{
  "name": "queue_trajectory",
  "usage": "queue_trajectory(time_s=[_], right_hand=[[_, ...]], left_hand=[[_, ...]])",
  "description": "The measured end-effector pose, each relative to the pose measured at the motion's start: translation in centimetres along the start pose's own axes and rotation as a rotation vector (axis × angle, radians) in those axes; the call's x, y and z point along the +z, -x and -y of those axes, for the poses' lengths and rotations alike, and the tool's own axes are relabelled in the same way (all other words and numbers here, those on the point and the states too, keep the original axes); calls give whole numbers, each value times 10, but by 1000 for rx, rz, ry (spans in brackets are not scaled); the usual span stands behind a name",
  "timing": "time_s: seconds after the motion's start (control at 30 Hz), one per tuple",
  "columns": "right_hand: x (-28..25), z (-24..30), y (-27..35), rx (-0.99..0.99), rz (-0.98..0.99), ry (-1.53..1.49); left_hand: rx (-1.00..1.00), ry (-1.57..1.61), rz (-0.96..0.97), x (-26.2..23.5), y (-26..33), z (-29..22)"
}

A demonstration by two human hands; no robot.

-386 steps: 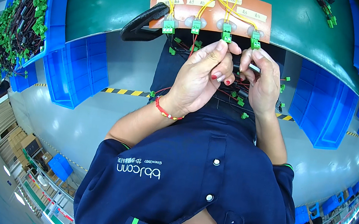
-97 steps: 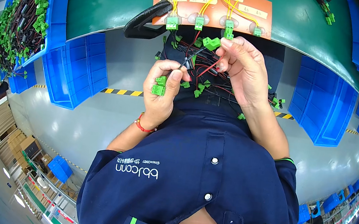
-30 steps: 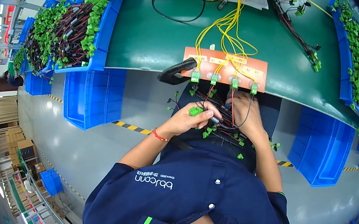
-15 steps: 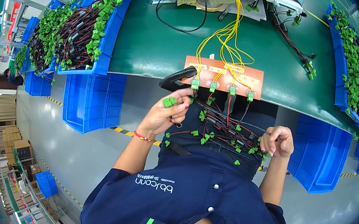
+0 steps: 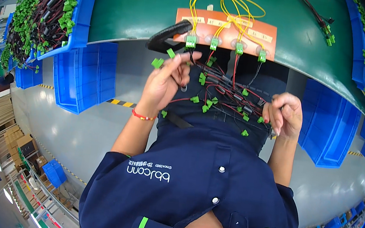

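Below the orange test board [image 5: 227, 28], left hand [image 5: 166, 82] pinches a green connector [image 5: 157, 62]; right hand [image 5: 285, 115] grips the wire bundle [image 5: 228, 97]. Best seat squarely, wires untangled.

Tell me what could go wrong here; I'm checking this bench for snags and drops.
The left hand lifts green connectors whose leads run into the wire bundle on the lap; a pull could drag tangled neighbours off. The right hand grips the bundle's far end, so opposing tugs may strain wires. Loose connectors near the lap's edge could drop to the floor.
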State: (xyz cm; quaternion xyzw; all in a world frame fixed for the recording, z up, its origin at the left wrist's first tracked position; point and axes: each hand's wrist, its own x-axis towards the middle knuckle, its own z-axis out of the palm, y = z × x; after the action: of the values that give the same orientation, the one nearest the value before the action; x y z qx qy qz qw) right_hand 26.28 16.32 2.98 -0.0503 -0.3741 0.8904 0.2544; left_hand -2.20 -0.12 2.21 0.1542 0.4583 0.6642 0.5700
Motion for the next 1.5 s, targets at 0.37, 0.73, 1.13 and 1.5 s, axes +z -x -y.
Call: queue_trajectory(time_s=[0.37, 0.73, 1.13, 1.5], right_hand=[[27, -29, -42, 207, -268, 490], [35, -29, -46, 338, -101, 471], [20, -81, -63, 78, 127, 1582], [8, -77, -60, 324, -94, 1359]], left_hand=[[-82, 20, 117, 40, -24, -5], [-215, 67, 261, 26, 15, -24], [452, -144, 277, -54, 72, -124], [-156, -834, -154, -32, 28, -35]])
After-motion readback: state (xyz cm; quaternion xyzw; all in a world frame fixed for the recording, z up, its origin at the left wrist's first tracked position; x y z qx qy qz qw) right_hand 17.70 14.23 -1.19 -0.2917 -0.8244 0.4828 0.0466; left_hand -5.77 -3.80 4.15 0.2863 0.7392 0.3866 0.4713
